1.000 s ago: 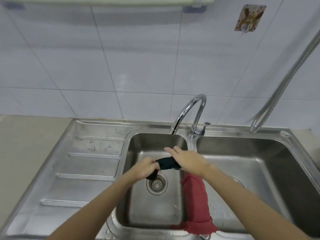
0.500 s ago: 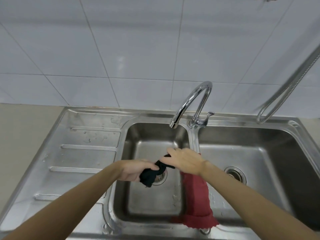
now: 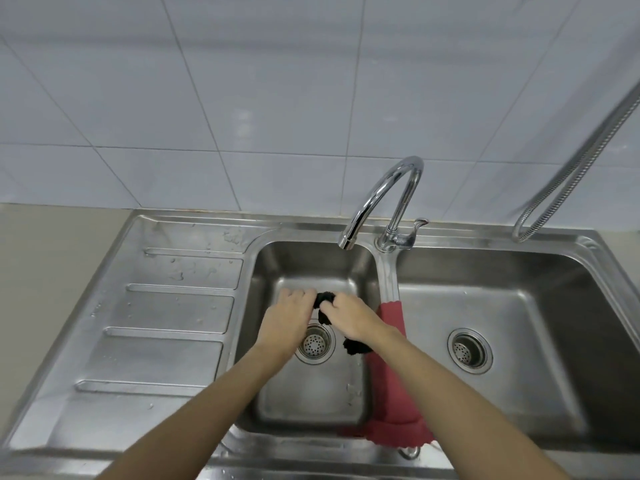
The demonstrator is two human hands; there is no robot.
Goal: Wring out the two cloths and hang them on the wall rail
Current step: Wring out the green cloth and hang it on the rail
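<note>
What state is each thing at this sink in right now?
Dark cloth: bunched between both hands above the left basin.
Left hand: closed on the dark cloth.
Right hand: closed on the dark cloth.
Red cloth: draped along the divider between the basins, untouched.
Tap: no water running, spout over the left basin.
Left drain: uncovered, strainer in.
Right drain: uncovered.

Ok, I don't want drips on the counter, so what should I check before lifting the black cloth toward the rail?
1. Both hands grip the black cloth: ok, left hand and right hand closed on it.
2. Cloth over the left basin, above the drain: ok.
3. Wrung dry: cannot tell.
4. Tap off: ok, no stream visible.
5. Red cloth draped on the divider, out of the way: ok.
6. Wall rail reachable: cannot tell, out of view.
</note>
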